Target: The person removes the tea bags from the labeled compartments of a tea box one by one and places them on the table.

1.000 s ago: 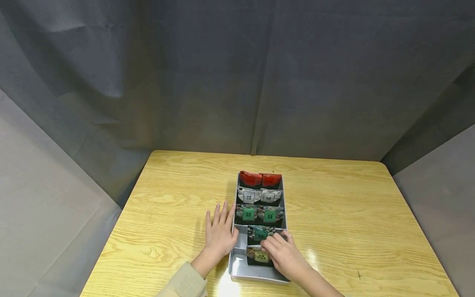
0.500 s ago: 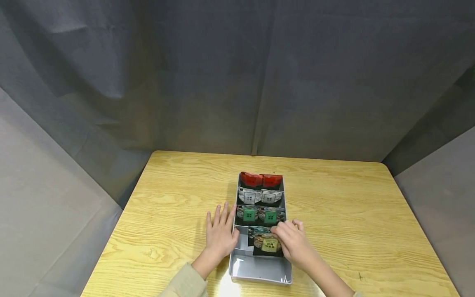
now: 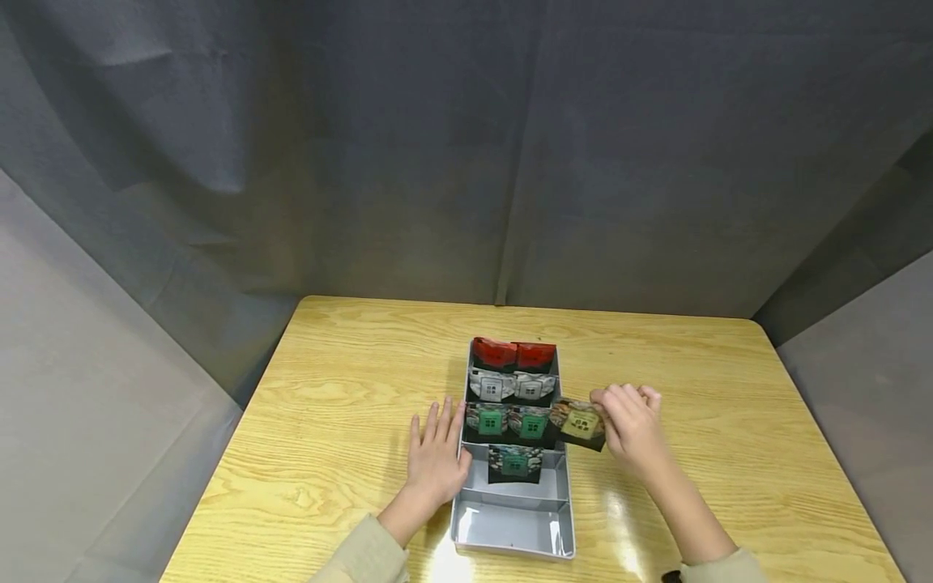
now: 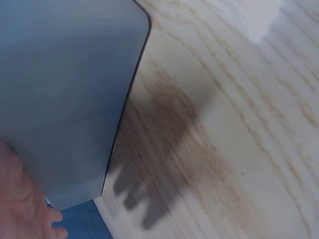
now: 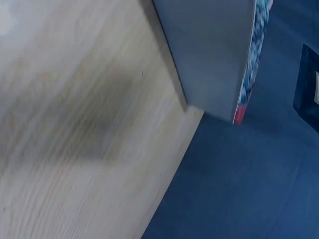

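Observation:
In the head view my right hand (image 3: 632, 429) pinches the corner of a black sachet with a yellow label (image 3: 579, 425), to the right of a grey divided tray (image 3: 510, 526). One edge of this sachet overlaps the tray's right side. A corner of it also shows at the right of the right wrist view, as a dark sachet (image 5: 308, 89). Against the tray's left wall rests my left hand (image 3: 435, 465), its fingers straight and spread. A sachet with a dark green label (image 3: 513, 464) stands alone in the second compartment from the front. The front compartment holds nothing.
Behind, the tray holds pairs of green-labelled sachets (image 3: 487, 421), white sachets (image 3: 492, 387) and red sachets (image 3: 494, 354). The tray stands on a wooden table (image 3: 350, 364), with a grey curtain (image 3: 408, 202) at the back and light panels at the sides.
My right hand has lifted the yellow-labelled sachet from the front compartment and carried it up and right, past the tray's right side. My left hand has stayed at the tray.

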Motion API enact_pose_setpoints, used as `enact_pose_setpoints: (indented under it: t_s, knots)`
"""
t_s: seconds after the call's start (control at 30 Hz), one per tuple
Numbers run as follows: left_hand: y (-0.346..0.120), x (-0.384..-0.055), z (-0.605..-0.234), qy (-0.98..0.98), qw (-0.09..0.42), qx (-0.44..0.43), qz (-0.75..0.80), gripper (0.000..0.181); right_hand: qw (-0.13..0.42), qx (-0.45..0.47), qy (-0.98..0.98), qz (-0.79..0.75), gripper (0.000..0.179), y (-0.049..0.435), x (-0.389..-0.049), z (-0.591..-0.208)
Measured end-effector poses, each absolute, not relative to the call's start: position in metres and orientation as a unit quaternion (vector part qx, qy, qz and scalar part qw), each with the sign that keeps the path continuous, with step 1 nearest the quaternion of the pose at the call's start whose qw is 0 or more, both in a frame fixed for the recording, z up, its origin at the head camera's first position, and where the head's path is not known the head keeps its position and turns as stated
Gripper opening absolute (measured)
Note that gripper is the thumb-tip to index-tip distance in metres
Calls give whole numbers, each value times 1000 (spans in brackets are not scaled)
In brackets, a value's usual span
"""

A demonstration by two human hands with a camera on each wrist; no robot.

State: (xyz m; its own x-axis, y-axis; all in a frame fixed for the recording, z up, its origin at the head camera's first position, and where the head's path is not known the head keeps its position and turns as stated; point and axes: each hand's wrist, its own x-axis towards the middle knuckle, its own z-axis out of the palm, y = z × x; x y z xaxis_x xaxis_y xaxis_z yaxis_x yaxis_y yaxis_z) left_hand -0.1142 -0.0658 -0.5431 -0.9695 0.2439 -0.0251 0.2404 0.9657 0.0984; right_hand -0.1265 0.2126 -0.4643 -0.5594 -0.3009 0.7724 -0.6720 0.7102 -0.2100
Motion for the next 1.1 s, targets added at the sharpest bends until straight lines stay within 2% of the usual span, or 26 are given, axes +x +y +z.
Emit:
enact_pose_setpoints:
  t_s: [0.27, 0.53, 0.8, 1.1]
  knots:
    - [-61, -116, -539, 991, 37, 124, 43, 67, 342, 240, -877, 236, 36, 244, -142, -465]
    - [-60, -115, -537, 991, 45, 120, 30, 68, 267, 184, -922, 214, 4, 267, -159, -479]
    - [-61, -116, -537, 991, 39, 121, 33, 68, 151, 173, -953, 198, 5, 275, -182, -513]
    - [-62, -116, -536, 991, 51, 117, 35, 68, 111, 152, -967, 170, 4, 279, -198, -555]
